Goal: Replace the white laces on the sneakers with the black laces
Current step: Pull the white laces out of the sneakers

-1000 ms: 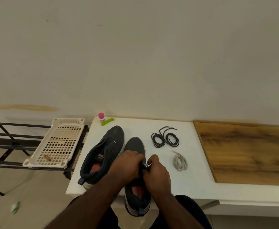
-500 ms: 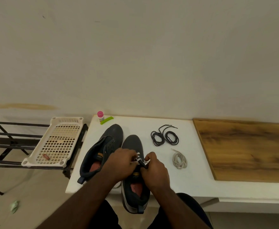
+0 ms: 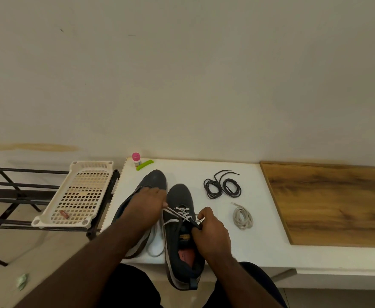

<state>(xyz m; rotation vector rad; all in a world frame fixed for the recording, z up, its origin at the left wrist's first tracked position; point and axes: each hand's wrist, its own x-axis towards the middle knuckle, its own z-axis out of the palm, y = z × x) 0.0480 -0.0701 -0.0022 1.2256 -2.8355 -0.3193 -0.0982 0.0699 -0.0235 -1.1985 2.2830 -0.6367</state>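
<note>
Two dark grey sneakers lie on the white table [image 3: 259, 241]. The right sneaker [image 3: 179, 196] still carries a white lace [image 3: 182, 213], with a loose strand trailing to its left. My right hand [image 3: 208, 227] grips the tongue and eyelet edge of that sneaker. My left hand [image 3: 146, 201] pinches the white lace at the sneaker's left side and covers much of the left sneaker [image 3: 155, 178], which shows no lace. Two coiled black laces [image 3: 223, 187] lie to the right. A removed white lace [image 3: 243, 216] is bundled below them.
A small pink-capped bottle [image 3: 136, 158] and a green stick [image 3: 145, 164] sit at the table's back left corner. A cream perforated tray [image 3: 82, 192] rests on a black metal rack [image 3: 9, 185] at left. A wooden board [image 3: 333, 203] covers the table's right part.
My hands have moved apart. The left hand has pulled a strand of white lace out to the left, and the laced front of the right sneaker is now uncovered.
</note>
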